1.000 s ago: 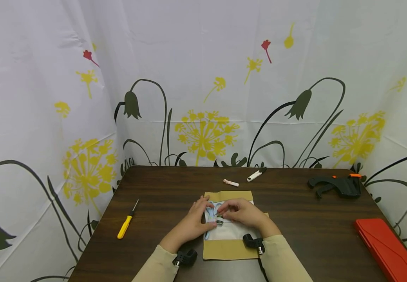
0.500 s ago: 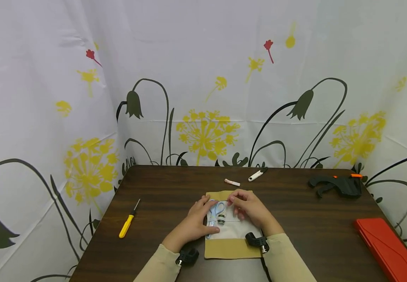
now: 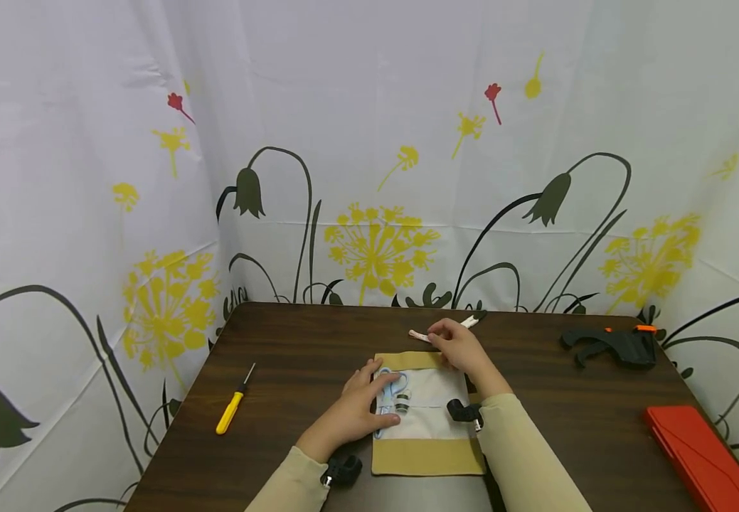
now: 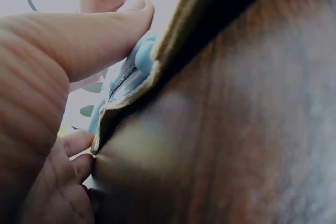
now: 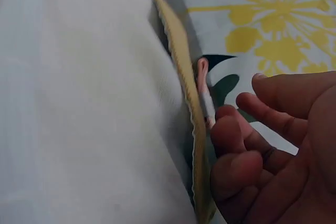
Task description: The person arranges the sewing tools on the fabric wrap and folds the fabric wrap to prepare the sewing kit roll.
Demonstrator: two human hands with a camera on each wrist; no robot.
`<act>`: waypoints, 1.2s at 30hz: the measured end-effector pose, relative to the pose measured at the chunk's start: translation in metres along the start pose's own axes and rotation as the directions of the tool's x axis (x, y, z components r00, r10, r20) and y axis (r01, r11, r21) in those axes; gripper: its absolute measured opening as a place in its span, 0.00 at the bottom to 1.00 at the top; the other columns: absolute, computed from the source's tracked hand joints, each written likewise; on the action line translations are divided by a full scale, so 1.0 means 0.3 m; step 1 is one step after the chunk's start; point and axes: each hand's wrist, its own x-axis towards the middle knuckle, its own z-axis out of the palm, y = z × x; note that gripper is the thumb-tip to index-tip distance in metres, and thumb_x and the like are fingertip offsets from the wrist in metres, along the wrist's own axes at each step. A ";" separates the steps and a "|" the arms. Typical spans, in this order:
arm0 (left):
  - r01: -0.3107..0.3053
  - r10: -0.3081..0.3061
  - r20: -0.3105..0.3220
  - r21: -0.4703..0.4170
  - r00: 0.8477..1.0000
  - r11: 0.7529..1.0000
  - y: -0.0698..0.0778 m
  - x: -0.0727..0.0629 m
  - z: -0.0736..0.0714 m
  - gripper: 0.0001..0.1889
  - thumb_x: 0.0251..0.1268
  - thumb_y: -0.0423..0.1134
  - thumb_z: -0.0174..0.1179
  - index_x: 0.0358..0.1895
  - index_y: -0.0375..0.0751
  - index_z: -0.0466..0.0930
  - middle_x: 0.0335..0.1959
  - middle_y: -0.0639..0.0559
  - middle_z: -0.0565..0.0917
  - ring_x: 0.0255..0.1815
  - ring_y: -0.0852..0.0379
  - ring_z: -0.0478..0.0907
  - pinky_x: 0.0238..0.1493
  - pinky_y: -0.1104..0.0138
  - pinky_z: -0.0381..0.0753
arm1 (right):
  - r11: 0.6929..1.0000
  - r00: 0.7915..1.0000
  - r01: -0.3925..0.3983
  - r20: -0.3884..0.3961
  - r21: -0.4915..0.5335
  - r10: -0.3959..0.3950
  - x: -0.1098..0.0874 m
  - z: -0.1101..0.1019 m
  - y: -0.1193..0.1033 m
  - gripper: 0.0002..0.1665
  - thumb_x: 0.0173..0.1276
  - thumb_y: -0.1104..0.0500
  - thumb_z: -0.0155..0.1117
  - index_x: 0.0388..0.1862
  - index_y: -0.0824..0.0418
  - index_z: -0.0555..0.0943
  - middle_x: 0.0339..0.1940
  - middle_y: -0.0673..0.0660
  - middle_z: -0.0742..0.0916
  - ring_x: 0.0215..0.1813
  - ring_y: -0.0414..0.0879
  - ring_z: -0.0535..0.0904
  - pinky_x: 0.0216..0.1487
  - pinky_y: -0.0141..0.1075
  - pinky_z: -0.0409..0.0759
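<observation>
An open tan fabric case (image 3: 427,457) with a white lining lies spread on the table. My left hand (image 3: 356,405) rests along its left side, fingers spread and thumb over light blue scissors (image 4: 144,59). Beside the scissors sits a small spool-like cylinder (image 3: 402,404) with dark ends. My right hand (image 3: 461,348) is past the case's far edge, at a small pink looped bundle with a white band (image 3: 417,335). In the right wrist view its thumb stands apart from loosely bent fingers, with the bundle (image 5: 203,85) beyond the fingertips.
Behind the right hand a white-handled tool (image 3: 470,322) with a dark end is partly hidden. A yellow screwdriver (image 3: 231,409) lies at left. To the right are a black clamp (image 3: 619,346) with orange parts and a red case (image 3: 708,455). A patterned curtain (image 3: 369,142) hangs behind the table.
The right hand has left the small cylinder on the lining and moved away, up and right, to the pink bundle. The left hand has stayed on the case's left side.
</observation>
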 end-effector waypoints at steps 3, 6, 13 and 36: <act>0.000 0.000 0.011 0.006 1.000 1.000 0.002 -0.003 0.000 0.36 0.70 0.55 0.74 0.79 0.60 0.75 0.91 0.39 0.52 0.92 0.29 0.44 0.85 0.28 0.46 | 0.988 1.000 0.016 0.003 -0.155 -0.016 0.033 -0.003 -0.016 0.13 0.83 0.54 0.66 0.60 0.57 0.84 0.38 0.59 0.87 0.24 0.48 0.81 0.25 0.39 0.77; -0.010 0.010 0.019 0.013 1.000 1.000 0.006 -0.003 -0.002 0.33 0.71 0.55 0.74 0.77 0.60 0.78 0.91 0.38 0.52 0.92 0.31 0.43 0.86 0.30 0.45 | 0.947 0.999 0.038 -0.011 -0.320 -0.044 0.057 -0.004 -0.045 0.11 0.81 0.53 0.68 0.56 0.55 0.87 0.44 0.57 0.91 0.36 0.50 0.87 0.38 0.46 0.84; -0.007 0.006 0.020 0.018 1.000 1.000 0.009 -0.008 -0.007 0.31 0.72 0.55 0.73 0.77 0.61 0.78 0.91 0.39 0.51 0.93 0.32 0.42 0.87 0.31 0.44 | 0.861 0.999 0.029 -0.003 -0.508 -0.035 0.081 0.001 -0.121 0.11 0.78 0.52 0.71 0.52 0.56 0.90 0.59 0.60 0.92 0.60 0.60 0.88 0.61 0.57 0.84; -0.041 0.040 0.027 0.038 0.999 0.998 0.011 -0.006 -0.004 0.23 0.74 0.54 0.71 0.69 0.61 0.85 0.91 0.37 0.52 0.93 0.30 0.40 0.86 0.31 0.43 | 0.862 0.999 0.003 -0.039 -0.507 -0.026 0.061 0.038 -0.077 0.05 0.73 0.58 0.74 0.42 0.57 0.86 0.39 0.56 0.89 0.37 0.49 0.81 0.43 0.46 0.81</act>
